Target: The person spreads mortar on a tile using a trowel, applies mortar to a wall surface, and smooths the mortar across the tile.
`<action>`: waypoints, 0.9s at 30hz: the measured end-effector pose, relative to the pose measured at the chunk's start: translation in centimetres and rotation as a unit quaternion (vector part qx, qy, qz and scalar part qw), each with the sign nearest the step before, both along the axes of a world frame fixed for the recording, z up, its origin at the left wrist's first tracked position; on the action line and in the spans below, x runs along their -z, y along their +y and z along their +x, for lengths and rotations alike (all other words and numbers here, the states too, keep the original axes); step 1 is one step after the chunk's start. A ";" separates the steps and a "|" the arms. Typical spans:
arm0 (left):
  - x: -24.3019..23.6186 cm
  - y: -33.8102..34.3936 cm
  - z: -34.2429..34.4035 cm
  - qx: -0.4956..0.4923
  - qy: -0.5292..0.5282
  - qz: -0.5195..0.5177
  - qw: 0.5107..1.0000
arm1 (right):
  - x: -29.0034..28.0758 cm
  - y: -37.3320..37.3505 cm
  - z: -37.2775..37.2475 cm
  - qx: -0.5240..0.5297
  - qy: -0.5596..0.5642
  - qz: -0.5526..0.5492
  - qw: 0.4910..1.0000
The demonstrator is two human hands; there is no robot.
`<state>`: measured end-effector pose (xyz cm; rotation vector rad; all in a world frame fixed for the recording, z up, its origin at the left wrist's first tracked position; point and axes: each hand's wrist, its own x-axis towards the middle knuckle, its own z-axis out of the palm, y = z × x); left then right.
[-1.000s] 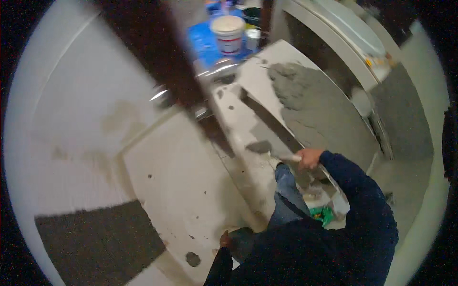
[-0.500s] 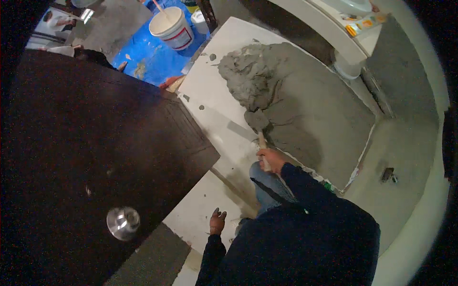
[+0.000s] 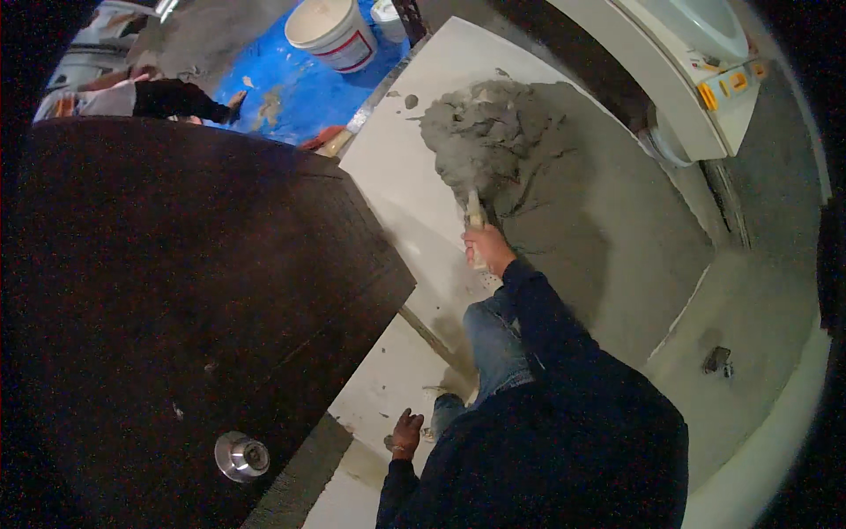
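Observation:
My right hand (image 3: 487, 249) is closed around the pale handle of a trowel (image 3: 476, 210). Its blade is sunk into, or hidden by, the heap of wet grey mortar (image 3: 485, 132), so I cannot make out its shape. To the right of the heap the mortar lies spread in a flatter layer (image 3: 634, 229). Heap and layer are on a white slab (image 3: 388, 167), with small grey blobs near its left edge. Low in the view, my left hand (image 3: 405, 434) hangs beside my knee with its fingers apart, holding nothing I can see.
A dark brown door (image 3: 194, 264) with a silver knob (image 3: 241, 457) covers the left. Beyond it, a white bucket (image 3: 330, 31) stands on a blue tarp (image 3: 264, 79), and another person's leg (image 3: 181, 97) shows. A white basin unit (image 3: 687, 79) juts in at upper right.
My right hand has pushed the trowel forward and up into the mortar heap; the blade, visible before, is now out of sight. My left hand has lowered slightly. The whole view has shifted.

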<state>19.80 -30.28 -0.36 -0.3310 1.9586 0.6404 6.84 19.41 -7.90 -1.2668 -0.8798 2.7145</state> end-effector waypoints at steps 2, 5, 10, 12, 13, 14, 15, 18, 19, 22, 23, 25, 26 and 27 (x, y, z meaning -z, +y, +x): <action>0.4 -1.4 0.0 -0.020 0.027 0.000 0.999 | -0.3 0.5 0.0 -0.021 0.002 0.011 1.000; 1.1 -4.1 1.3 -0.043 0.032 -0.004 0.999 | -0.7 1.4 1.1 -0.038 0.012 0.006 0.999; 3.4 -10.9 6.1 -0.092 0.075 0.109 0.987 | -3.5 0.6 1.1 -0.048 0.054 0.020 0.997; 2.8 -9.5 6.5 0.027 0.093 0.034 0.995 | -4.9 1.5 2.4 -0.061 0.068 0.061 0.994; 2.5 -8.4 6.2 0.090 0.132 0.040 0.986 | -4.9 1.9 3.3 -0.058 0.063 0.073 0.994; 2.7 -8.7 6.1 -0.026 0.028 -0.013 0.999 | -5.2 1.8 3.6 -0.046 0.043 0.080 0.995; 3.1 -9.3 6.3 -0.085 -0.027 -0.030 0.996 | -5.7 1.6 3.6 -0.036 0.024 0.089 0.995; 6.2 -15.1 8.8 -0.144 -0.036 -0.017 0.989 | -8.6 0.3 3.8 -0.082 0.055 0.084 0.992; 7.8 -17.5 10.3 -0.084 -0.005 -0.013 0.996 | -9.8 -0.1 3.5 -0.095 0.062 0.091 0.989; 10.3 -21.2 13.6 0.019 0.088 -0.004 0.996 | -14.3 -1.5 5.0 -0.115 0.061 0.060 0.990; 10.7 -21.3 14.5 -0.068 0.102 0.014 0.992 | -15.7 -1.5 6.0 -0.118 0.060 0.056 0.990; 11.8 -21.6 15.9 -0.026 0.059 -0.042 0.997 | -18.7 -2.7 6.7 -0.153 0.054 0.063 0.985; 11.9 -21.5 16.5 -0.007 0.054 0.001 0.999 | -20.2 -3.1 7.8 -0.158 0.024 0.103 0.982; 11.8 -20.7 16.3 0.019 0.058 0.004 0.998 | -21.6 -3.5 9.5 -0.159 -0.009 0.143 0.977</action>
